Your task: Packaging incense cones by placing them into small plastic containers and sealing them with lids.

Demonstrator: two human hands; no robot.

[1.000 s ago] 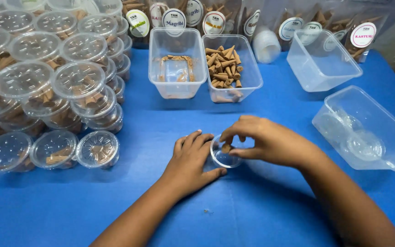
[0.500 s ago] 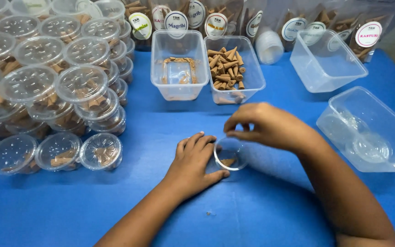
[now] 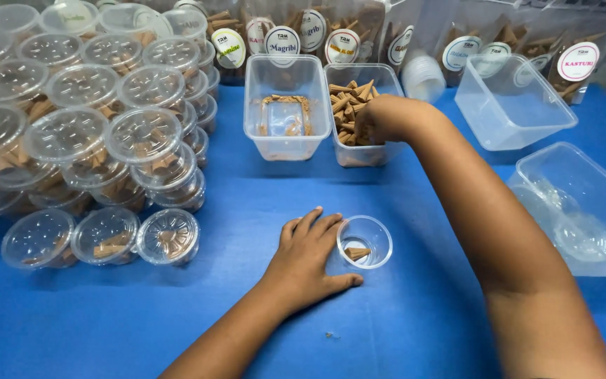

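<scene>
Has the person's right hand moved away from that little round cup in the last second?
Yes. The right hand has gone up the table from the small clear cup into the tub of brown cones; the left hand stays beside the cup.

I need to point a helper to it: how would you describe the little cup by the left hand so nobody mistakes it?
On the blue table, look near the front middle, just right of the left hand lying flat there. The small clear round cup touches its fingers. Unlike the lidded cups stacked at the left, it is open and alone, with one brown cone inside.
</scene>
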